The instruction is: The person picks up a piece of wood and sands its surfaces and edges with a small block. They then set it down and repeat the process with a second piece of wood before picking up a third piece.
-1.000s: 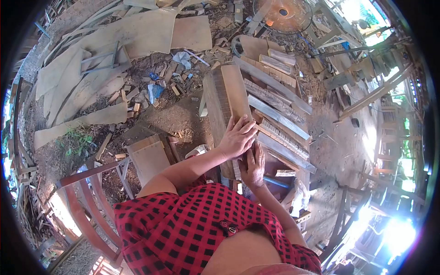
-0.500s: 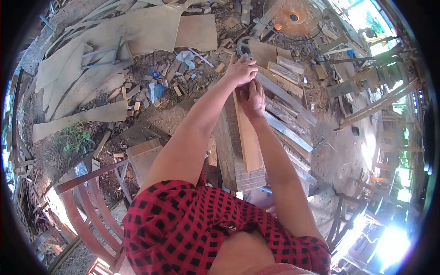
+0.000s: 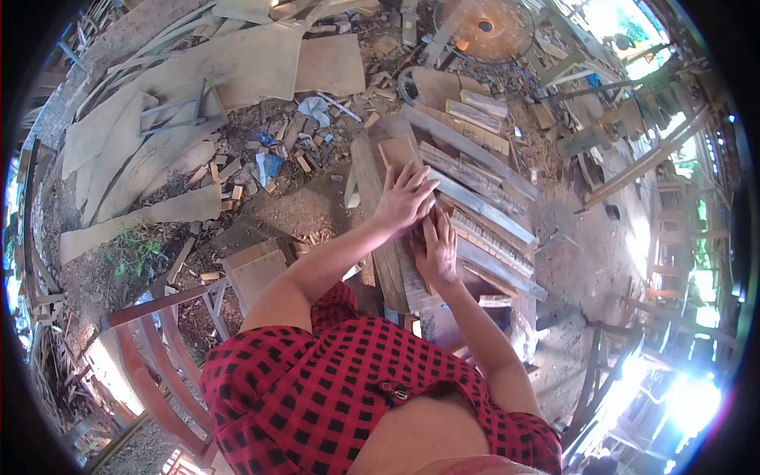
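Observation:
My left hand (image 3: 407, 199) lies over a narrow light-brown board (image 3: 398, 153), fingers spread and pointing away from me. Just below and to its right, my right hand (image 3: 437, 250) rests with fingers stretched forward and thumb apart. Only the board's far end shows; the rest is covered by my hands. A dark patch shows between the hands, and I cannot make out whether anything lies under the palms. Beneath the board is a thick weathered wooden beam (image 3: 389, 273). Several rough planks (image 3: 483, 207) lie slanted side by side to the right of my hands.
A reddish slatted wooden chair (image 3: 158, 348) stands at my left. Large thin sheets (image 3: 237, 59) lie on the ground at far left, with wood scraps and a blue wrapper (image 3: 269, 166) nearby. A round wire-guarded fan (image 3: 484, 30) stands at the back. Timber frames line the right side.
Both hands have come back along the board toward my body. The board's far end now shows beyond my left hand, while its near part is covered. My left fingers have spread wider.

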Tool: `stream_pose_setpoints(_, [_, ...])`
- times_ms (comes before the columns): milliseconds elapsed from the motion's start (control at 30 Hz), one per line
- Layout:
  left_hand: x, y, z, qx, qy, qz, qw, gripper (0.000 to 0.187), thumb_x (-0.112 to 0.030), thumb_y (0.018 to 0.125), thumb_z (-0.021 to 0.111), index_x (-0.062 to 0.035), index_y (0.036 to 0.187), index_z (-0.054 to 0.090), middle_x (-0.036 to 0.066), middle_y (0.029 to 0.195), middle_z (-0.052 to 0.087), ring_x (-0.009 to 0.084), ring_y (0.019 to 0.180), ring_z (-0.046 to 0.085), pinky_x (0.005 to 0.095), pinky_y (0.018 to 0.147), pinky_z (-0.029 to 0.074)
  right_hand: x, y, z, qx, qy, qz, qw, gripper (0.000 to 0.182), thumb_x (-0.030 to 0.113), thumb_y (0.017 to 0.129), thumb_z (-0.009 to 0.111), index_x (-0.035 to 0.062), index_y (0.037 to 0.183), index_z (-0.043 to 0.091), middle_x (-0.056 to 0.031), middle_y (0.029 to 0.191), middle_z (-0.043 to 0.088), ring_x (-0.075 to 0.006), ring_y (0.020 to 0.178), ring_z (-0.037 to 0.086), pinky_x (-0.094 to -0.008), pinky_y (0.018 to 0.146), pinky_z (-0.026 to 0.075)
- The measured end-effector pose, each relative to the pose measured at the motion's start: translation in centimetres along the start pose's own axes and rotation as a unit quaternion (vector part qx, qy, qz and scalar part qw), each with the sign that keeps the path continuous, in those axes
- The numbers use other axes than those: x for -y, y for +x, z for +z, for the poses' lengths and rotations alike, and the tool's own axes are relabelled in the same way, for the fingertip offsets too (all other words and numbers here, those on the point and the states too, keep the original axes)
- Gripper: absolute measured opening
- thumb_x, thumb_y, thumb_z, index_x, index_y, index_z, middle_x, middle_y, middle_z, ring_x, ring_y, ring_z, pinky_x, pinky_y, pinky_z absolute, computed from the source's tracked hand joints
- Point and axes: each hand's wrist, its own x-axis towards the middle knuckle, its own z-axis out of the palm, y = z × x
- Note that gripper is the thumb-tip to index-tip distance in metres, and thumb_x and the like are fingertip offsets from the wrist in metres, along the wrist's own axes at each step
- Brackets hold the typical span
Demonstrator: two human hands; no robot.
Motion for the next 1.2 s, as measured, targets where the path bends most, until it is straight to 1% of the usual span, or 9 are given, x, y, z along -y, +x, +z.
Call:
stream_pose_setpoints(133, [-4.3,-4.7,-2.4,0.011,-0.1,0.014,0.995,0.075,-0.051,0.09,0.057,-0.0146,0.15,0.031,0.025,0.151,0.028,0.0437,0.14,0.028,0.0649,0.112,0.018,1.0,-6.1,-3.4,0.04,0.015,0.019,0.999,0.061,0.019,0.079,0.069,0.0092,0.136,0.049,-0.0248,0.143,0.039,-0.0489,0.128,0.039,-0.0584,0.105,0.033])
stream_pose_setpoints(333, [-5.3,-7.1,-4.1,-0.025,-0.183,0.002,0.983,0.075,-0.052,0.091,0.056,-0.0074,0.147,0.034,0.027,0.149,0.03,0.0453,0.139,0.028,0.0597,0.113,0.018,1.2,-8.5,-4.2,0.044,0.001,0.042,0.998,0.062,0.015,0.074,0.07,0.0106,0.133,0.053,-0.0246,0.143,0.04,-0.0471,0.13,0.039,-0.0559,0.107,0.032])
stream_pose_setpoints(467, [-3.0,-9.5,-4.6,-0.022,-0.197,-0.058,0.978,0.073,-0.044,0.093,0.058,-0.0032,0.148,0.032,0.029,0.149,0.028,0.0461,0.138,0.028,0.0559,0.112,0.022,1.6,-3.5,-3.1,0.01,-0.011,0.027,1.0,0.06,0.016,0.068,0.074,0.01,0.126,0.058,-0.0222,0.14,0.045,-0.0445,0.129,0.041,-0.0534,0.104,0.036])
stream_pose_setpoints(567, [-1.9,-10.8,-3.4,-0.022,-0.278,-0.079,0.957,0.076,-0.043,0.095,0.056,0.0013,0.148,0.026,0.03,0.15,0.026,0.0471,0.139,0.026,0.0527,0.113,0.022,1.6,2.8,-0.5,0.005,-0.013,0.034,0.999,0.051,0.026,0.08,0.069,0.0142,0.128,0.056,-0.0198,0.141,0.044,-0.0441,0.129,0.04,-0.0551,0.104,0.035])
stream_pose_setpoints(633, [-1.4,-11.6,-2.4,-0.004,-0.288,-0.11,0.951,0.078,-0.046,0.096,0.053,0.003,0.149,0.023,0.032,0.15,0.025,0.0472,0.139,0.025,0.0506,0.114,0.022,1.8,6.2,1.1,0.012,-0.003,0.049,0.999,0.054,0.027,0.08,0.066,0.0178,0.131,0.053,-0.0192,0.144,0.039,-0.0424,0.133,0.034,-0.0563,0.106,0.03])
stream_pose_setpoints(700, [-2.0,-10.4,-3.4,0.029,-0.317,-0.092,0.943,0.081,-0.048,0.097,0.051,0.0043,0.149,0.019,0.031,0.151,0.022,0.0442,0.141,0.023,0.0485,0.116,0.02,1.1,7.8,2.1,0.003,0.002,0.073,0.997,0.055,0.028,0.08,0.065,0.0191,0.132,0.052,-0.0191,0.145,0.036,-0.0419,0.135,0.031,-0.0576,0.106,0.028])
stream_pose_setpoints(800, [-3.4,-8.8,-4.7,-0.026,-0.393,-0.154,0.906,0.086,-0.052,0.098,0.047,0.0048,0.151,0.01,0.027,0.155,0.015,0.0368,0.143,0.022,0.0455,0.117,0.019,1.1,7.5,2.1,-0.003,0.006,0.039,0.999,0.057,0.027,0.078,0.067,0.0189,0.132,0.053,-0.0161,0.14,0.039,-0.0382,0.135,0.032,-0.0523,0.105,0.031])
stream_pose_setpoints(1100, [-3.0,-3.7,-4.2,-0.052,-0.336,-0.139,0.93,0.08,-0.05,0.1,0.042,0.0038,0.152,0.011,0.028,0.157,0.013,0.0373,0.146,0.017,0.0437,0.118,0.019,1.1,-6.1,-4.7,0.021,0.041,0.076,0.996,0.053,0.024,0.08,0.068,0.0227,0.131,0.054,-0.0147,0.145,0.037,-0.0375,0.136,0.033,-0.0544,0.105,0.035])
stream_pose_setpoints(1200, [-3.1,-3.6,-2.5,0.072,-0.192,-0.17,0.964,0.077,-0.055,0.096,0.048,-0.0126,0.154,0.019,0.029,0.156,0.012,0.0437,0.145,0.016,0.05,0.116,0.022,0.5,-14.1,-7.1,-0.016,0.041,0.11,0.993,0.052,0.022,0.075,0.071,0.0216,0.125,0.059,-0.0144,0.142,0.042,-0.0379,0.13,0.041,-0.0537,0.101,0.04])
